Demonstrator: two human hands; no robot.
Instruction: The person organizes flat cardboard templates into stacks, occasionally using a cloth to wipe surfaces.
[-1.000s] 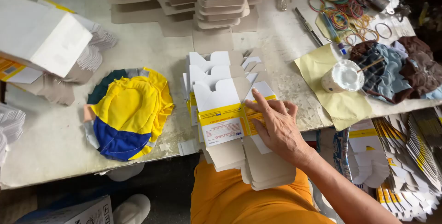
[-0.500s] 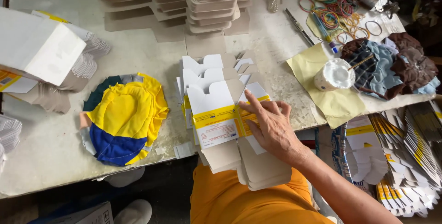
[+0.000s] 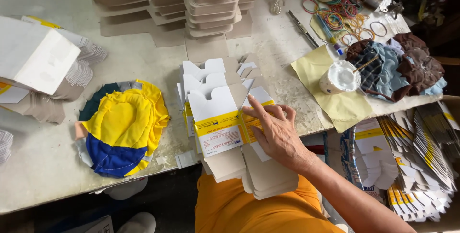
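My right hand lies flat, fingers spread, on a fanned stack of flat white-and-yellow carton blanks at the table's front edge. The fingertips press the right part of the top blank, next to its yellow band. The stack hangs partly over the edge above my orange-clothed lap. My left hand is out of sight.
A pile of yellow and blue cloth pieces lies left of the stack. Stacks of folded grey cartons stand at the back. A white cup of paste sits on yellow paper, with rubber bands and rags to the right. More blanks fill a bin below.
My right hand has stayed on the top blank with only a slight shift; the view has drifted a little toward the back of the table.
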